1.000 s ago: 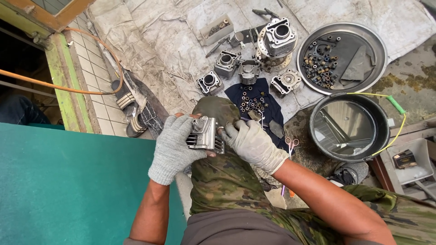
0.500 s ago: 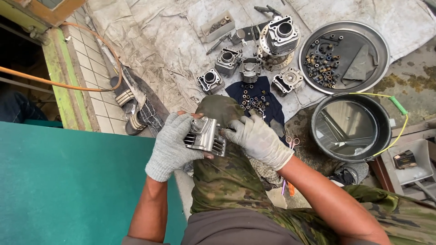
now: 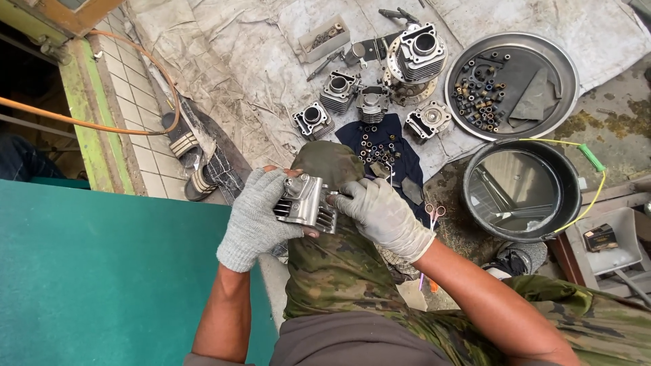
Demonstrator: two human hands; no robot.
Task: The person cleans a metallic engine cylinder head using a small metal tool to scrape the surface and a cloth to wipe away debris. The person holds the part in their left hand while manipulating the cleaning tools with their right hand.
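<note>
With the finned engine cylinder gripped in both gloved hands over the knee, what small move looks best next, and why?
Probably keep the left hand clamped on the finned cylinder and let the right hand work at its right end: its fingertips already touch that end, and the part rests steady above the knee.

Seen from above, two bare forearms reach forward from the bottom of the view and meet over the person's raised knee. The left hand wears a grey knitted glove; its palm faces inward and its fingers curl closed around what it holds, the thumb tip showing bare at the lower edge. The left forearm rises almost straight up from the elbow. The right hand wears a paler, soiled glove, knuckles up, fingers bent and pressed toward the left hand. The right forearm comes in diagonally from the lower right.
</note>
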